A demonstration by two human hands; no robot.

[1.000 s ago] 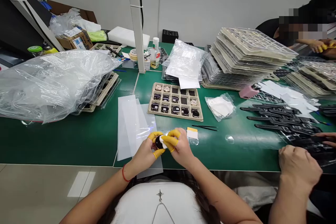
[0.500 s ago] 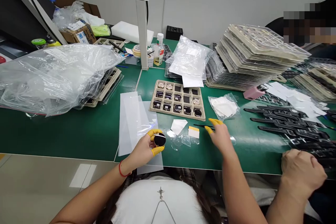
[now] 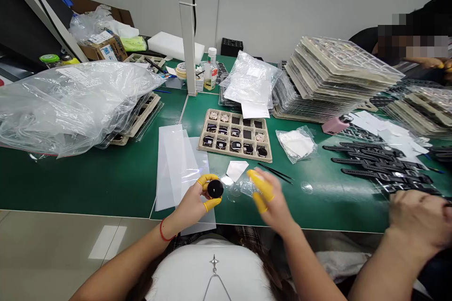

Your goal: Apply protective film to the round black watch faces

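Holding a black watch face [image 3: 215,189] above the table [image 3: 106,183] edge, left hand [image 3: 196,201] fingers pinching it | right hand [image 3: 273,200] blurred alongside, grasp unreadable, perhaps empty | next move wants a steady pinch.

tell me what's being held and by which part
The left hand pinches a round black watch case by its rim; the right hand is too blurred to tell.

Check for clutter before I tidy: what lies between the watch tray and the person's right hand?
In the head view, a white square sheet lies on the green mat between the tray and the right hand.
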